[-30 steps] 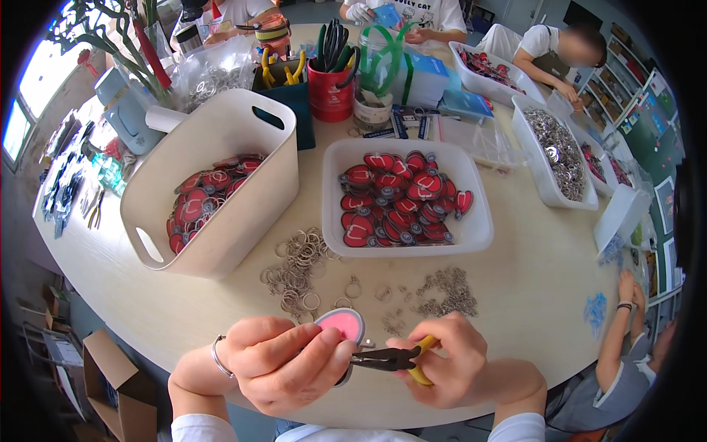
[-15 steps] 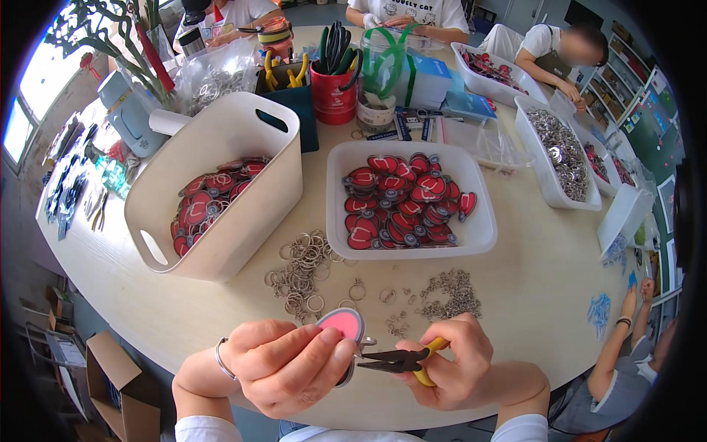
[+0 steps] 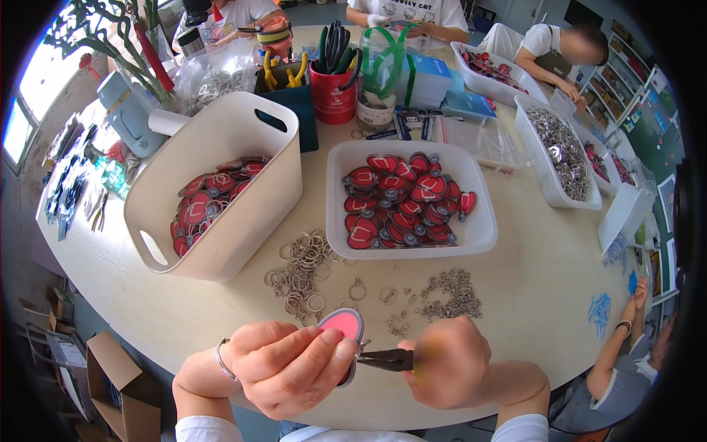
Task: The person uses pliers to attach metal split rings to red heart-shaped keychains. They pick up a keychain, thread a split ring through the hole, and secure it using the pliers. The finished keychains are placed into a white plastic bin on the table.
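My left hand [image 3: 294, 368] is closed on a flat keychain charm [image 3: 343, 323], whose visible face is pink with a grey rim. In my right hand [image 3: 451, 365], blurred by motion, is a pair of pliers [image 3: 387, 359] with dark pointed jaws. The jaw tips meet a small metal ring [image 3: 361, 348] at the charm's edge; whether they grip it is too small to tell. My fingers and the blur cover the pliers' handles. Beyond my hands lie a heap of split rings [image 3: 298, 276] and a pile of small metal links [image 3: 453, 295].
A white tray [image 3: 337, 239] of red charms [image 3: 405, 199] stands mid-table. Left of it is a deep cream bin [image 3: 243, 239] with more charms. Behind them stand a red tool cup [image 3: 333, 99] and a glass jar [image 3: 375, 116]. Several people sit around the table.
My right hand has squeezed round the pliers, and their jaws look closer together. The yellow handles, plain before, are now smeared. My left hand and the charm have hardly moved.
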Demonstrator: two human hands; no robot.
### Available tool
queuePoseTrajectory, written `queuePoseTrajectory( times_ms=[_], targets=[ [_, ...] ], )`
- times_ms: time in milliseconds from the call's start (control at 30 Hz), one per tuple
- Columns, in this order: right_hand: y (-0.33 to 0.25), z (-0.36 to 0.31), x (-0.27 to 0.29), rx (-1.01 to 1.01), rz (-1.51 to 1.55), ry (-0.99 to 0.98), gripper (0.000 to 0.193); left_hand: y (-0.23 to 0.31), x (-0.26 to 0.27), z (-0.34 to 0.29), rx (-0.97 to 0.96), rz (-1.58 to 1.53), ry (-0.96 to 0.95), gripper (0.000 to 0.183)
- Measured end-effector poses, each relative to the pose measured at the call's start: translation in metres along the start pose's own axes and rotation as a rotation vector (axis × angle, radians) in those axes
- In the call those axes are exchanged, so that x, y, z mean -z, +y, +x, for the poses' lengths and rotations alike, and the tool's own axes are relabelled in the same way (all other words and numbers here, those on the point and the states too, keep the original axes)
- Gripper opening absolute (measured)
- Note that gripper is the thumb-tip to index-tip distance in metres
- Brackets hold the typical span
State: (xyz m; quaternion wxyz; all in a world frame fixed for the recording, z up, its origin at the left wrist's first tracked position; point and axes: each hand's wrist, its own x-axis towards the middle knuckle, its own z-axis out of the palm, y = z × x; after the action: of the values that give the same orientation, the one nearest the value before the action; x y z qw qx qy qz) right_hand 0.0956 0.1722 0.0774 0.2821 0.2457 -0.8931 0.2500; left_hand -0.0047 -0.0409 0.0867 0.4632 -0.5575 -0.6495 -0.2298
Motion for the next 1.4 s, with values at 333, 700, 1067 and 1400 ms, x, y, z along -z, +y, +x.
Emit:
queuePoseTrajectory(
  times_ms=[333,700,1067,1400],
  targets=[
    [0.0014,0.0030,0.0021,-0.048,0.016,0.012,0.020,-0.0004,0.0000,0.0020,0.015,0.031,0.021,0.013],
    [-0.0010,0.0009,-0.0025,-0.049,-0.051,0.033,0.018,0.0016,-0.0014,0.0015,0.011,0.011,0.028,0.011],
    [0.0038,-0.0027,-0.0022,0.030,-0.029,-0.023,0.021,0.0030,-0.0007,0.0016,0.006,0.015,0.016,0.013],
    [0.0062,-0.0012,0.0031,0.069,-0.018,-0.044,0.017,-0.0017,-0.0004,-0.0002,-0.030,-0.018,-0.015,0.015]
  ],
)
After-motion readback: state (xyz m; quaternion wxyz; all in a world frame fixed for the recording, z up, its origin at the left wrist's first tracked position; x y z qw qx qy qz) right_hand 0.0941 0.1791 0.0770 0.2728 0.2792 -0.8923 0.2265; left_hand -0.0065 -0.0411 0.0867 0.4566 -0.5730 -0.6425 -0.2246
